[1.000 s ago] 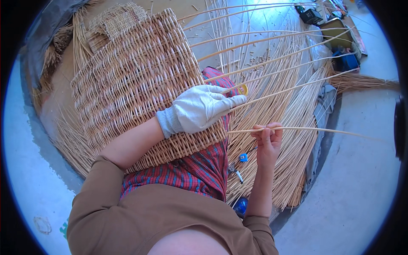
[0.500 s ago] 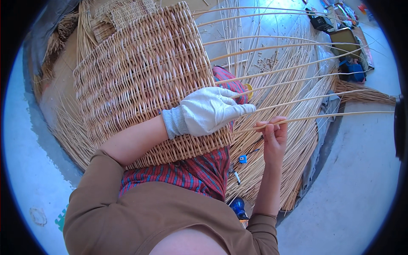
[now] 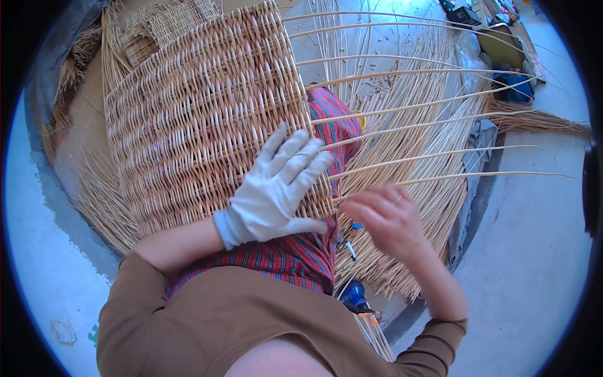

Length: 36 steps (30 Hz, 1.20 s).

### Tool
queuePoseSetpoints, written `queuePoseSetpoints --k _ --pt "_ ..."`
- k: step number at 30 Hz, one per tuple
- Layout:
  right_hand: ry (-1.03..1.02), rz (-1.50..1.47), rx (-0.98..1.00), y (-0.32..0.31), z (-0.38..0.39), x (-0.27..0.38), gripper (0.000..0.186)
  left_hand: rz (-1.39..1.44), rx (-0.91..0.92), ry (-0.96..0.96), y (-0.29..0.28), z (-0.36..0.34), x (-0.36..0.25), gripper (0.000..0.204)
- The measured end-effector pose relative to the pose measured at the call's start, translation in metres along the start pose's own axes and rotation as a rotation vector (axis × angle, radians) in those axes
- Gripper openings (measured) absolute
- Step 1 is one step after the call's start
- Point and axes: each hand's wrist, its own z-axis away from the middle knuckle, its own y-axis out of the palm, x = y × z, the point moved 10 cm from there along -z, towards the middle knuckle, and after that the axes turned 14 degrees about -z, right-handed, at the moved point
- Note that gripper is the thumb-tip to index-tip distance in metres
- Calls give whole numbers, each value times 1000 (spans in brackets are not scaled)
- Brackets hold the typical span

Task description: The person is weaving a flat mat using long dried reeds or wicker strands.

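My left hand [image 3: 273,188], in a white glove, lies open with fingers spread on a large woven reed panel [image 3: 195,119], near its lower right edge. Long stakes [image 3: 477,174] stick out rightward from the panel. My bare right hand [image 3: 383,217] is at the lowest stake beside that edge, fingers bent; blur and hidden fingertips obscure whether it grips anything. Red plaid cloth [image 3: 333,116] lies under the panel over my lap. A small blue object [image 3: 357,225], partly behind my right hand, and a white pen-like item [image 3: 350,250] lie below.
Loose reeds [image 3: 433,213] spread right of the panel. Another woven piece [image 3: 169,28] sits upper left. A dark blue container [image 3: 353,294] stands near my right side. A tray [image 3: 499,47] and assorted items occupy the upper right. Reed bundles [image 3: 85,53] lie far left.
My gloved hand has shifted left and down from the stakes onto the panel, spreading its fingers. My right hand has moved down and left, turning palm-down toward the panel's edge.
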Motion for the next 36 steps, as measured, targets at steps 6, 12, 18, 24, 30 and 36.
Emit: queuePoseSetpoints --k 6,12,18,24,30,36 --pt "280 -26 473 13 4 -69 13 -136 150 -175 8 47 22 131" --pt "358 -98 619 61 18 -86 8 -248 154 -174 37 59 26 130" --pt "344 -183 520 88 9 -69 12 -254 163 -157 39 62 27 130" --pt "313 -220 373 102 7 -61 17 -241 146 -165 36 56 26 121" --pt "233 -57 290 80 -1 -56 30 -266 68 -160 18 50 18 123" --pt "280 279 -79 53 27 -31 55 -284 39 -165 12 52 16 119"
